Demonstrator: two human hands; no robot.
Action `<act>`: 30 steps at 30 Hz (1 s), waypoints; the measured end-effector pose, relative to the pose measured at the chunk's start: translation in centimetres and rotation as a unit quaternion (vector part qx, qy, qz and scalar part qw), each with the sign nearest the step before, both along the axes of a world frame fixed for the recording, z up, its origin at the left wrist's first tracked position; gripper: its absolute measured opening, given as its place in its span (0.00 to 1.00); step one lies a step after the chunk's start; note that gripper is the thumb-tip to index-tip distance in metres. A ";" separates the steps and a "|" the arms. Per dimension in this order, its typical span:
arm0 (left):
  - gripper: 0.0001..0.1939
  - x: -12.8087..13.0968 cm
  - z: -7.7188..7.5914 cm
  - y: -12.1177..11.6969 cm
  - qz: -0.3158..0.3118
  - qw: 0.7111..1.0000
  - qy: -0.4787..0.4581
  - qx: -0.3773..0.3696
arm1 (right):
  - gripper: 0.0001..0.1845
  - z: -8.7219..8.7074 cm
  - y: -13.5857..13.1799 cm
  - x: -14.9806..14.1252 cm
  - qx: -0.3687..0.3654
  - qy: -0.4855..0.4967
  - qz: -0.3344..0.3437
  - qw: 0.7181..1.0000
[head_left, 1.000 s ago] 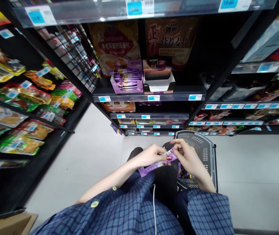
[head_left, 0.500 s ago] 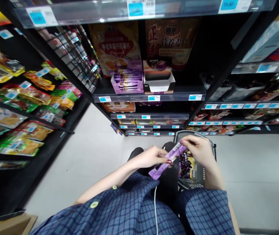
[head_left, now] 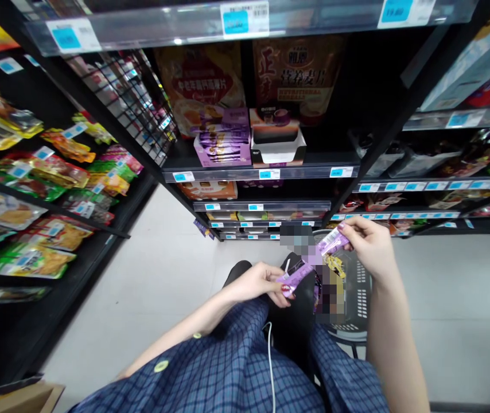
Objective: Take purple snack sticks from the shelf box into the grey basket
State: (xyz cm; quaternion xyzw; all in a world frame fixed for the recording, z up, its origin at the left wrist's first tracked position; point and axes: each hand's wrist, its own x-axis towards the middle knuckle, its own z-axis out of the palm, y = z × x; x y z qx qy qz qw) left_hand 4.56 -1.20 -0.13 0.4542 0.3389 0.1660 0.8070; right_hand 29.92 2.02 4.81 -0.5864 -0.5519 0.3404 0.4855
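A slim purple stick sachet (head_left: 299,276) stretches slantwise between my hands, above my knees and the basket. My left hand (head_left: 266,285) pinches its lower end, thumb on top. My right hand (head_left: 368,244) grips the upper end between thumb and fingers. Whether this is one sachet or two overlapping ones I cannot tell, as a pixelated patch covers part of it. Beneath the right hand stands a grey shopping basket (head_left: 361,304) holding yellow and dark packets, partly blurred out.
Ahead on the shelf, a purple carton (head_left: 223,150) of similar sachets stands beside a black-and-white open carton (head_left: 278,150). Large cereal bags (head_left: 299,74) stand behind. Snack racks (head_left: 55,229) line the left side. A cardboard box (head_left: 21,398) sits at lower left. A white cable (head_left: 271,361) crosses my shirt.
My right hand has moved right and upward, away from my left hand. The sachet, bunched between both hands earlier, now spans the gap between them. More of the basket shows.
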 end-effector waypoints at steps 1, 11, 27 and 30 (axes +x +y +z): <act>0.19 -0.3 0.2 0.5 0.032 0.999 0.002 0.013 | 0.10 0.0 -0.4 0.2 0.002 0.024 -0.011 1.000; 0.15 -1.7 5.6 7.1 0.379 0.888 -0.023 0.261 | 0.10 -2.8 -6.8 -7.8 -0.103 0.173 0.149 0.968; 0.13 2.9 5.5 3.6 0.091 0.968 0.044 0.230 | 0.11 -3.6 -6.3 -8.1 -0.113 0.136 0.147 0.973; 0.10 2.7 6.0 3.1 0.007 0.962 0.069 0.263 | 0.11 -2.6 -5.4 -5.1 -0.034 0.148 0.008 0.988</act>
